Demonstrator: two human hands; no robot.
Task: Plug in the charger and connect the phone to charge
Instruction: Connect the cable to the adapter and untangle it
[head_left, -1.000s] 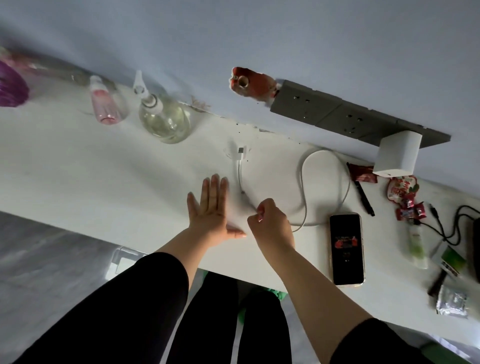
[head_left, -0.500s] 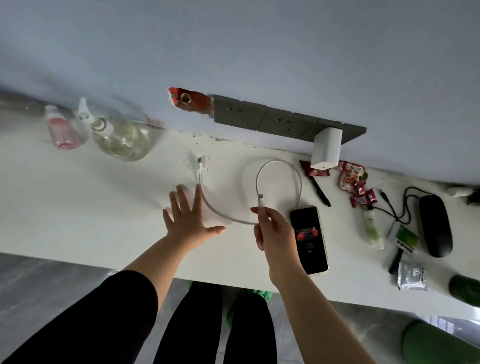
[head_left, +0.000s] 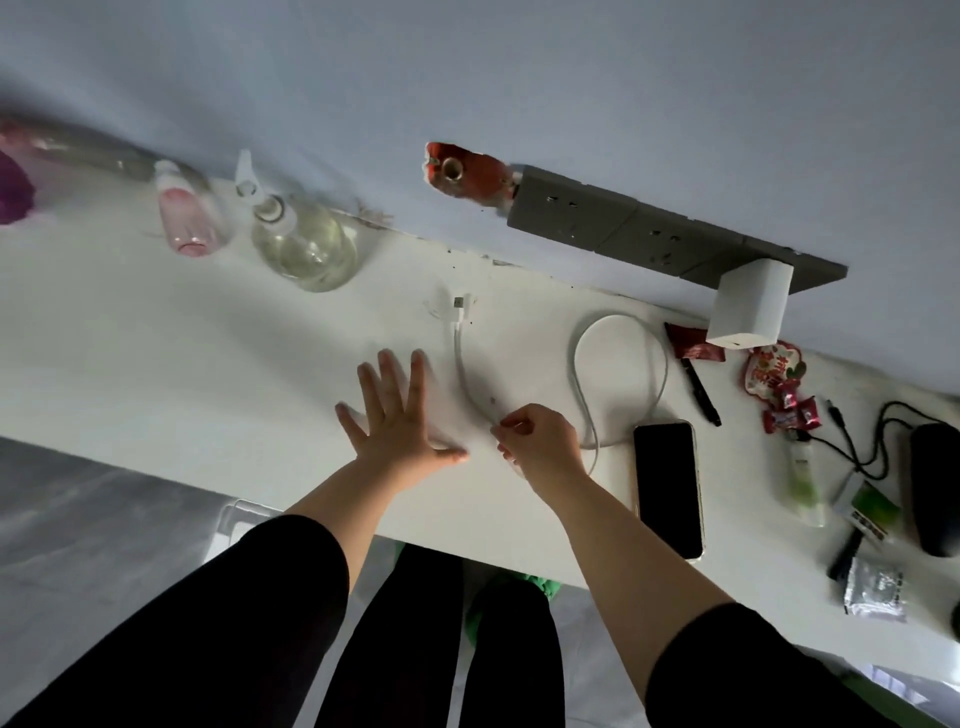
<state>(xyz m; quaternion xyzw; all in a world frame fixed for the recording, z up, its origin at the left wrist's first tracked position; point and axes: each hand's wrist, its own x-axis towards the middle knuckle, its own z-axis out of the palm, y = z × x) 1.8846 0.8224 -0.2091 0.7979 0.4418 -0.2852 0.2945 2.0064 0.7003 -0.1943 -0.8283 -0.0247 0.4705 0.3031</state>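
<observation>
A white charger block (head_left: 750, 304) sits plugged into the grey wall socket strip (head_left: 649, 231). A white cable (head_left: 579, 384) loops on the white table (head_left: 182, 353), its USB plug (head_left: 460, 304) lying free near the wall. My right hand (head_left: 540, 441) is closed on the cable's other end, left of the phone (head_left: 667, 486), which lies face up with a dark screen. My left hand (head_left: 397, 415) rests flat on the table, fingers spread, holding nothing.
A pink bottle (head_left: 184, 218) and a clear spray bottle (head_left: 298, 236) stand at the back left. Right of the phone lie a black pen (head_left: 701, 387), candy wrappers (head_left: 779, 384), a green tube (head_left: 805, 486), a black cable (head_left: 857, 447) and a black case (head_left: 935, 488).
My right hand has drawn the cable end back and closed over it. The phone's screen has gone dark. The camera view shifted.
</observation>
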